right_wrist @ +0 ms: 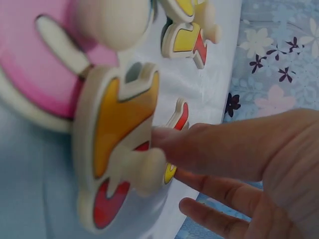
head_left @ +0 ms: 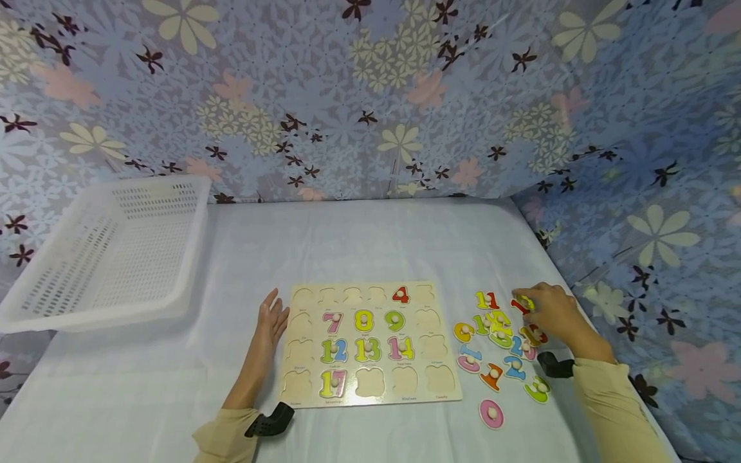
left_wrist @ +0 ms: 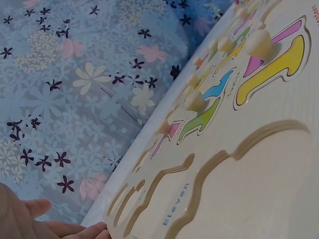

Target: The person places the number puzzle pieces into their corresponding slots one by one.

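Note:
A wooden number puzzle board [head_left: 301, 297] lies on the white-covered table, with several knobbed number pieces seated, among them the pink-and-green 17 [head_left: 332, 384] and the red 4 [head_left: 401, 294]. My left hand [head_left: 271, 325] rests along the board's left edge, fingers fairly straight and fingertips at the rim in the left wrist view. To the right of the board, my right hand [head_left: 554, 315] pinches a red-and-yellow number piece [head_left: 523, 304] between thumb and fingers; the hand hides part of it. Nearest below that hand is an orange-and-red piece [right_wrist: 124, 134] with a round knob.
Loose number pieces lie in a cluster right of the board, some overlapping, including a red-and-yellow 11 [head_left: 487, 300] and a pink 0 [head_left: 491, 414] nearer the front. A white plastic basket [head_left: 191, 257] stands at the left. Flowered cloth [head_left: 324, 96] hangs behind and at the right.

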{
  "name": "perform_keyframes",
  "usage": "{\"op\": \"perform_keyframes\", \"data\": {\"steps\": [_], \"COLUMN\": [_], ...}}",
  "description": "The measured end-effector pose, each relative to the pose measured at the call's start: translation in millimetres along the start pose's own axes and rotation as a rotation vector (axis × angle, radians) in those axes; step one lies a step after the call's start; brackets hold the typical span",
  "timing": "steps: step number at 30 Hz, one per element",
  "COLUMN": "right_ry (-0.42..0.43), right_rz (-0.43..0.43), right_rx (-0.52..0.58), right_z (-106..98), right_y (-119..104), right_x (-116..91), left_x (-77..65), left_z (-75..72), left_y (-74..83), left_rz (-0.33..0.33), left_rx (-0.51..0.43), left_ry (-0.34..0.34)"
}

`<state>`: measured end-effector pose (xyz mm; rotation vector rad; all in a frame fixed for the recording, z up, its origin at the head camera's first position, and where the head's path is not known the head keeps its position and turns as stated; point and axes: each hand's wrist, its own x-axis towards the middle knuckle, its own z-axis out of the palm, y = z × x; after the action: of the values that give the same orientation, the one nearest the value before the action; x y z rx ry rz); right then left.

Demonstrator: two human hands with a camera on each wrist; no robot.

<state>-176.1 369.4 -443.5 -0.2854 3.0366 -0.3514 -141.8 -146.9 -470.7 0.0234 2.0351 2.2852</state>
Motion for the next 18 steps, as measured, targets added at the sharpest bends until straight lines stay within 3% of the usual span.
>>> {"op": "perform_keyframes", "data": {"steps": [5,12,18], "right_ry": [-0.017,0.038,0.193], "right_rz": [-0.007,0.029,0.008], "right_rx": [-0.006,-0.007,-0.023], "right_z": [0,0,-6], "right_y": [0,2,-16], "right_x": [1,-3,-10], "left_x": [-5.6,1.4,1.9], "left_z": [-2.8,0.5,2.8], "left_y": [-4.2,0.2,1.3], "left_rz": [0.068,-0.037,-0.041], "left_rx": [0.124,-0.049,-0.051], "left_ry": [-0.021,0.003,0.013]}}
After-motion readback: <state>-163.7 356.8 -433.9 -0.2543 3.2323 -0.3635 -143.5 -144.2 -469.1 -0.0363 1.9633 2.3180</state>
